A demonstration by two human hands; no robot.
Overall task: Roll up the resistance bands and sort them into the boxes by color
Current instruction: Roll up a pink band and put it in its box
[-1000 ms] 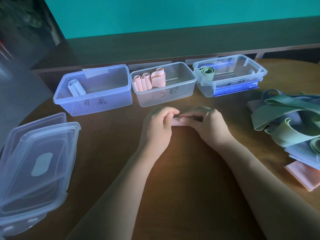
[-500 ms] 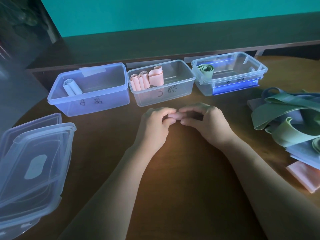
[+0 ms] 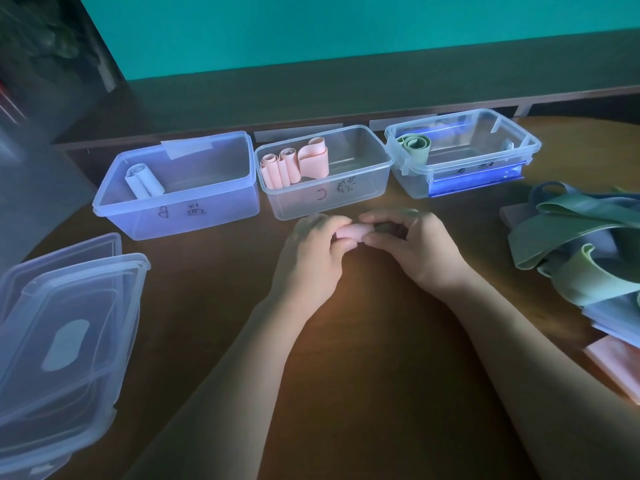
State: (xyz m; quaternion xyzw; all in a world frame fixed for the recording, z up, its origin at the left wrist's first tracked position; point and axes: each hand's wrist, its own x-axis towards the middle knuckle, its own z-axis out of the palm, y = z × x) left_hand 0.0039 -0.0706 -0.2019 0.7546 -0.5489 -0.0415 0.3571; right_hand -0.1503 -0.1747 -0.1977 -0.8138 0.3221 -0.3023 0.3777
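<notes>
Just below the centre of the frame, over the wooden table (image 3: 363, 341), both hands meet around a pink band roll (image 3: 353, 233). Its long axis runs left to right across the picture, one end in each hand. The left hand (image 3: 311, 258) curls its fingers and thumb round the left end; the right hand (image 3: 419, 247) pinches the right end between thumb and curled fingers. Both wrists come up from the lower edge, knuckles upward, forearms angled in toward each other.

Directly above the roll in the picture, just beyond the fingertips, stands the middle box (image 3: 360, 188), which already holds pink rolls (image 3: 294, 166). Both hands seem about equally near it, so a short forward carry by either should do. Upper left, the blue box (image 3: 207, 209) holds a pale roll; upper right, the clip-lid box (image 3: 485, 174) holds a green one. Unrolled bands (image 3: 581, 244) lie heaped at the right edge, and lids (image 3: 69, 327) are stacked lower left.
</notes>
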